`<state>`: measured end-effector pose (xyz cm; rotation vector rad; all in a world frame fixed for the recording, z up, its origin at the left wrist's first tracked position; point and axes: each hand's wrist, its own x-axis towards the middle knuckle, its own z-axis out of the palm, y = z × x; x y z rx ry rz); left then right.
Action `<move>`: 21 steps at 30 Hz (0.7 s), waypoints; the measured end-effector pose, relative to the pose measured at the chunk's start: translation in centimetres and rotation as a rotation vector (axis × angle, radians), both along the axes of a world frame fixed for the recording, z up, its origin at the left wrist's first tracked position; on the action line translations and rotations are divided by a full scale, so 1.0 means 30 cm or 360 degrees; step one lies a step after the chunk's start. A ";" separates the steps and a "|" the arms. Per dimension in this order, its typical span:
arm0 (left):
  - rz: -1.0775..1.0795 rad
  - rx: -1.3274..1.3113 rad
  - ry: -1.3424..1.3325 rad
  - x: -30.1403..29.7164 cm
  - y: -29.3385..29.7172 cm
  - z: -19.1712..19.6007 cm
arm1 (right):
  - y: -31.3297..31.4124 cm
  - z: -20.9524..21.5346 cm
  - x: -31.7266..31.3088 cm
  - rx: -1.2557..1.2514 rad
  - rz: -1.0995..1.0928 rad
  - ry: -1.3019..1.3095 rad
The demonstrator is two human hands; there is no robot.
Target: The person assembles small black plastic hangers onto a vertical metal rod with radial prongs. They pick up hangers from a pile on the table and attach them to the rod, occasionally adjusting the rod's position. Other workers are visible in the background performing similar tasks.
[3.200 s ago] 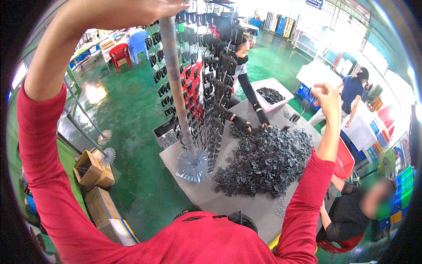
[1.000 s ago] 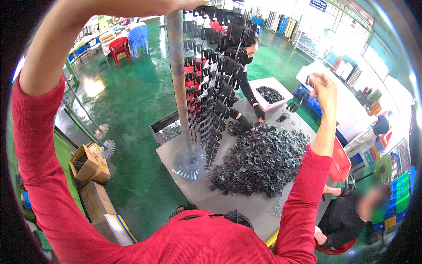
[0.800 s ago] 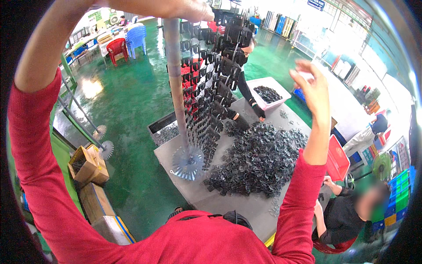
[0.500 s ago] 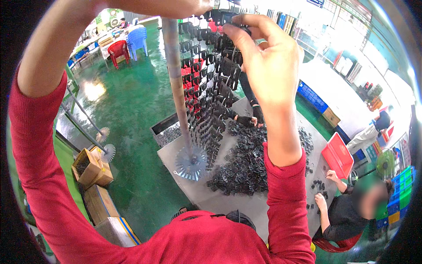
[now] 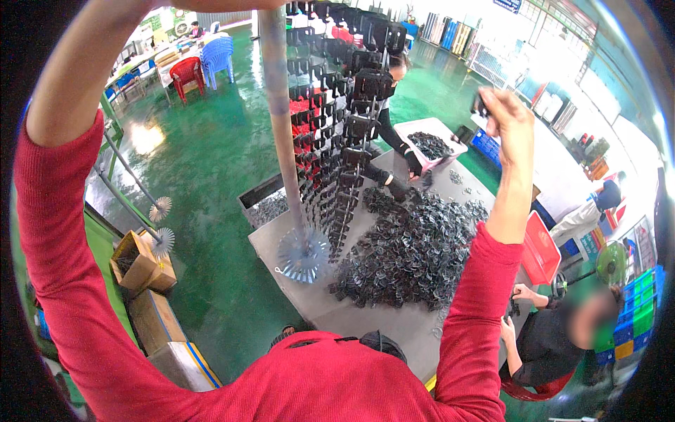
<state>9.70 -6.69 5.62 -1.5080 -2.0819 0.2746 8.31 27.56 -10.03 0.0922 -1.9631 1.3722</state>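
Note:
My right hand is raised at the right, apart from the rack, its fingers pinched on a small black plastic clip. My left hand reaches across the top edge beside the pole, and its fingers are cut off from sight. Between my arms stands an upright pole with a slotted metal disc low on it. Columns of black clips hang in rows to the right of the pole. Below them a large heap of loose black clips covers much of the grey table.
Across the table a co-worker's dark-sleeved arm reaches near a pale tub of black parts. Another person sits at the right by a red tray. Cardboard boxes and poles with discs stand at the left.
My right hand has moved from the hanging clips out to the right and now holds a clip. My left hand has slid slightly left. The far co-worker and tub have come into view.

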 end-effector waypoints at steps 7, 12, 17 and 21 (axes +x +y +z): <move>0.0211 0.0006 -0.0231 0.117 0.028 0.010 | 0.134 -0.093 0.039 0.1332 -0.0861 -0.0558; 0.0109 -0.0133 -0.0080 0.087 0.060 0.000 | -0.266 0.063 0.063 0.0814 -0.0374 0.0309; 0.0255 -0.0279 -0.0070 0.121 0.095 0.045 | -0.530 0.119 0.063 0.0452 0.0015 0.0880; 0.0210 -0.0148 -0.0052 0.021 0.082 0.029 | -0.539 0.139 0.066 0.0402 0.0145 0.0669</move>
